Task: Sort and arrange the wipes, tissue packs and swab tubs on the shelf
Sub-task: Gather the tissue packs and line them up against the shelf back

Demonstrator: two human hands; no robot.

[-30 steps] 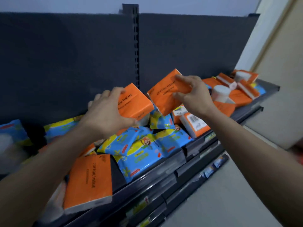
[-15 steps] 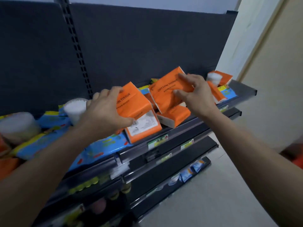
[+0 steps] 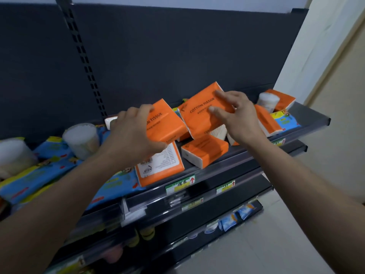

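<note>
Hidden parts first. The left hand (image 3: pixel 134 135) covered the near end of the first tissue pack (image 3: pixel 167 123), orange, so its print read only "...N TISSUE". Fingers curled over the top edge and the thumb lay beneath: a firm hold, with the pack lifted and tilted above the shelf. The right hand (image 3: pixel 241 115) pinched the second tissue pack (image 3: pixel 199 115) at its right end between thumb and fingers, also raised, just beside the first. Whether the two packs touched could not be told.

Further orange packs sat partly masked behind the right wrist, possibly two. A blurred swab tub (image 3: pixel 13 155) was cut off at the left frame edge.

Under the first pack lay a label-up pack (image 3: pixel 160 167), its printed back showing. A smaller pack (image 3: pixel 205 150) lay flat near the shelf front, and a leaning pack (image 3: pixel 267 121) stood right of the wrist. A clear swab tub (image 3: pixel 82 139) stood on blue wipes packs (image 3: pixel 49 171). Another tub (image 3: pixel 267 100) stood near the far right end.

The top shelf (image 3: pixel 308 117) was dark metal with a price tag (image 3: pixel 180 183) on its front rail. Behind it were a dark back panel (image 3: pixel 177 56) and a slotted upright (image 3: pixel 83 56). Lower shelves (image 3: pixel 227 206) held small blue sachets (image 3: pixel 233 220), poorly resolved. A cream wall (image 3: pixel 325 56) stood at the right, above a pale floor (image 3: pixel 276 244).
</note>
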